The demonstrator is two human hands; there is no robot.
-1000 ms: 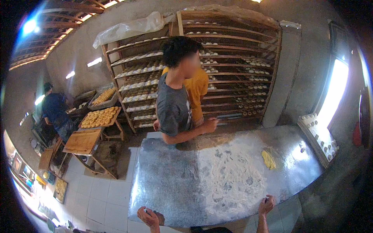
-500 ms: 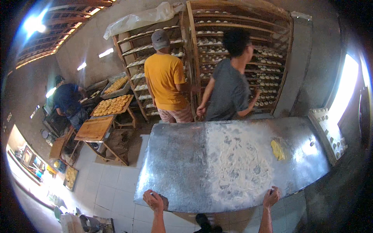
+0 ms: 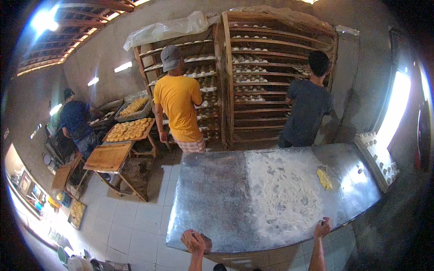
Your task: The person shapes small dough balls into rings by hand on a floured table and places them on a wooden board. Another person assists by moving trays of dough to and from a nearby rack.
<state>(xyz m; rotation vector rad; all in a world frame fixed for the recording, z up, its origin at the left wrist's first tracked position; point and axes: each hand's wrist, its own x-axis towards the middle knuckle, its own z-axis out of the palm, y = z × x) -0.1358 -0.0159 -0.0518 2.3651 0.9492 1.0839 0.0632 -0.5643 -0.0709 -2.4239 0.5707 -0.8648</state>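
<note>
In the head view, the left hand (image 3: pixel 193 241) and right hand (image 3: pixel 323 227) curled at the white-dusted, rectangular grey metal worktop's (image 3: pixel 212 198) near edge; whether clamped, I couldn't tell.

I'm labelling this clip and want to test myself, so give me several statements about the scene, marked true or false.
1. The person's left hand and right hand are both at the near edge of the shiny grey metal table. True.
2. The powdery white flour lies left of the irregular yellow lump. True.
3. The right hand is on the yellow lump. False: it is nearer the person, apart from the lump.
4. The round golden-brown pieces are left of the metal table. True.
5. The co-worker in the yellow T-shirt is bareheaded. False: they wear a grey cap.
</note>
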